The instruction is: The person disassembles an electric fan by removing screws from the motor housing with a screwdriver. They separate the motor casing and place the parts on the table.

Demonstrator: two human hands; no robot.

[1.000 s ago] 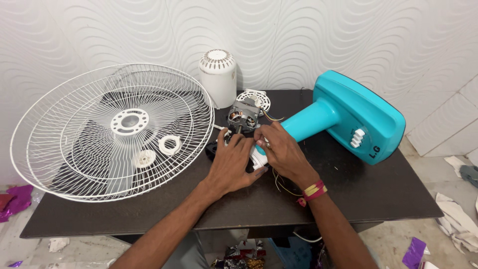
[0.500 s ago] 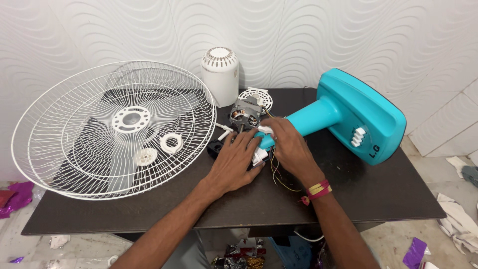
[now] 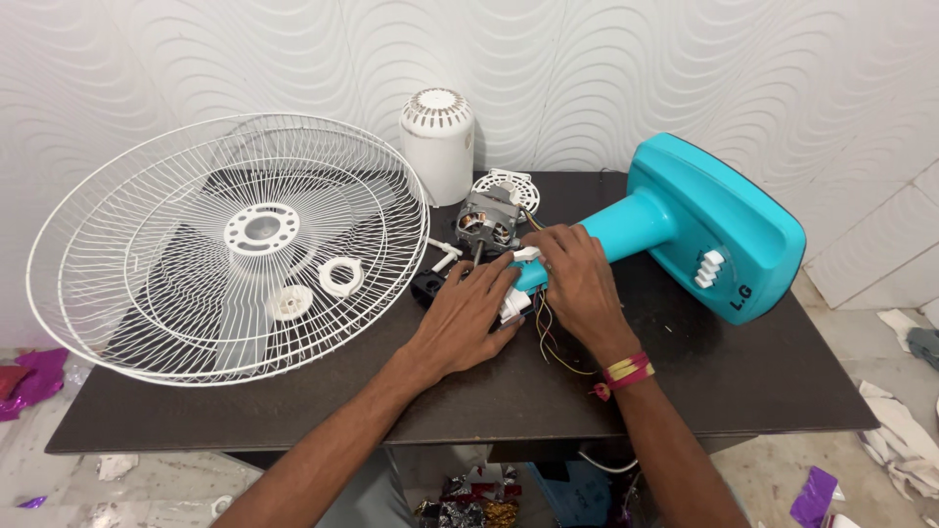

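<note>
Two hands meet mid-table: left hand point(image 3: 468, 315) and right hand point(image 3: 579, 284) curl their fingers around a small white part point(image 3: 516, 305) at the teal fan stand's point(image 3: 685, 230) neck. Loose wires point(image 3: 544, 330) beneath could snag or tear.

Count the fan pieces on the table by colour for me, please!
White: 5 – wire fan guard, motor cover, round vented disc, ring nut, small cap
Turquoise: 1 – fan stand and base
Grey metal: 1 – motor
Black: 1 – small part by the left hand
Total: 8
</note>
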